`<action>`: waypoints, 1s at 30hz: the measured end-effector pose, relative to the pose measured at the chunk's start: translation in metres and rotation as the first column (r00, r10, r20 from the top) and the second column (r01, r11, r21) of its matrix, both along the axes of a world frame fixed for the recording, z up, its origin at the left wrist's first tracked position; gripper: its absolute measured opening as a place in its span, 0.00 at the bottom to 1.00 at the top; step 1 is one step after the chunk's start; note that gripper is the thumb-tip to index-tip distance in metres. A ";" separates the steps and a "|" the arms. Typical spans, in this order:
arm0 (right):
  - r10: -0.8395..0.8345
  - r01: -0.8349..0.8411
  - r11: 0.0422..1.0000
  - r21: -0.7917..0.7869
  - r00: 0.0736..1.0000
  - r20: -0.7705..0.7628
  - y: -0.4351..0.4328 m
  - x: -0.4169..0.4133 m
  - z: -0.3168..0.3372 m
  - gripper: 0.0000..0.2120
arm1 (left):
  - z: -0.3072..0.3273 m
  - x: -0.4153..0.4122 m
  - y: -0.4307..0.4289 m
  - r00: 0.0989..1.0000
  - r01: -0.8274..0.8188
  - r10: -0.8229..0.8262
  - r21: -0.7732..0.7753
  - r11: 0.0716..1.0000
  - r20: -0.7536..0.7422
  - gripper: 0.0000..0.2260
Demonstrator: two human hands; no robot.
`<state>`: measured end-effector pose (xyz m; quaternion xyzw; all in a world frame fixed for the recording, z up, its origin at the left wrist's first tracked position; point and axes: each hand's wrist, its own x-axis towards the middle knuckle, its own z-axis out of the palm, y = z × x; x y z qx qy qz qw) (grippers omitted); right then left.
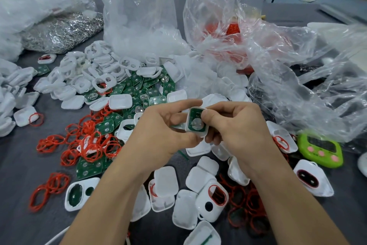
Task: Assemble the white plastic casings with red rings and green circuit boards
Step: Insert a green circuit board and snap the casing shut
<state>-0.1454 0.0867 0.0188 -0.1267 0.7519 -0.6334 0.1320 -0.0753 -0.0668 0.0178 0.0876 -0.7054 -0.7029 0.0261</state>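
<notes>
Both hands meet at the middle of the view over a white plastic casing [202, 132] with a green circuit board [195, 120] seated in it, a round silver contact showing. My left hand [162, 131] grips the casing from the left, index finger above and thumb below. My right hand [236, 125] holds its right side, with the thumb pressing on the board. Loose red rings [89, 145] and green boards [137, 85] lie on the grey table to the left. White casings [164, 181] lie below my hands.
Large clear plastic bags [139, 16] stand at the back; one holds red parts [232, 28], another silver metal pieces [61, 32]. A pile of white frames [95, 66] lies back left. A green timer [320, 148] sits at the right. Casings fitted with red rings [215, 197] lie near the front.
</notes>
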 end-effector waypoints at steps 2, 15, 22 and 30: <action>0.022 -0.022 1.000 -0.004 0.999 0.031 0.000 0.001 0.002 0.07 | 0.002 0.001 0.000 1.000 -0.013 0.013 0.021 1.000 0.001 0.26; 0.345 -0.259 0.419 0.870 0.932 0.111 0.060 -0.001 0.056 0.17 | 0.003 0.001 0.000 0.998 -0.062 0.059 0.081 0.995 0.039 0.29; 0.430 -0.123 0.152 0.981 0.901 0.046 0.038 0.032 0.065 0.25 | 0.003 0.002 0.000 0.996 -0.077 0.073 0.084 0.994 0.052 0.29; 0.359 -0.151 0.479 0.865 0.933 -0.036 0.052 0.008 0.054 0.04 | 0.000 0.001 0.002 0.995 -0.083 0.083 -0.019 0.996 0.050 0.28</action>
